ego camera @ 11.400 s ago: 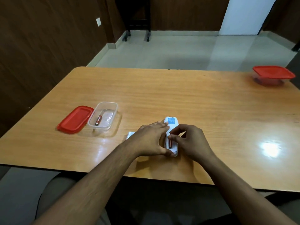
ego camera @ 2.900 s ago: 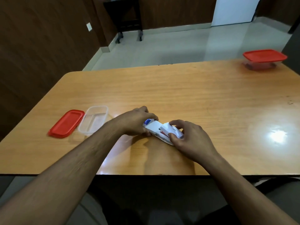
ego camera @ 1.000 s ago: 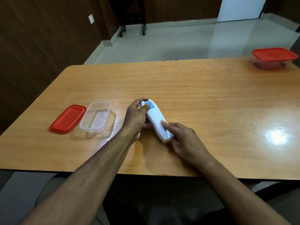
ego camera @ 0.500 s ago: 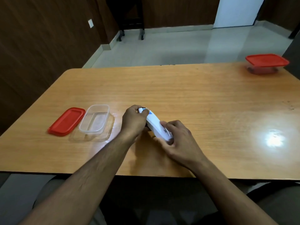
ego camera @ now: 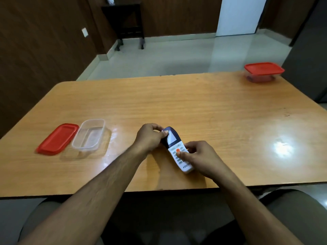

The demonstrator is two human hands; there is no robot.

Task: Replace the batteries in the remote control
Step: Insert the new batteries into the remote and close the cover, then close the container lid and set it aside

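Remote control (ego camera: pixel 177 149): we see it face up — white body, dark far end with a pale screen, rows of small buttons, one orange-red button, and a printed brand word near the close end that we cannot read fully.
Where it is: on the near middle of the wooden table (ego camera: pixel 203 110), lying aslant, its dark end pointing away and to the left.
Left hand (ego camera: pixel 150 137): curled round the far, dark end, thumb on the edge of the screen.
Right hand (ego camera: pixel 200 156): grips the lower half from the right side — thumb tip on the button field just beside the orange button.
Clear container (ego camera: pixel 89 134): open, well to the left.
Red lid (ego camera: pixel 57 138): flat, touching the clear container's left side.
Lidded container (ego camera: pixel 263 71): far right corner, red top.
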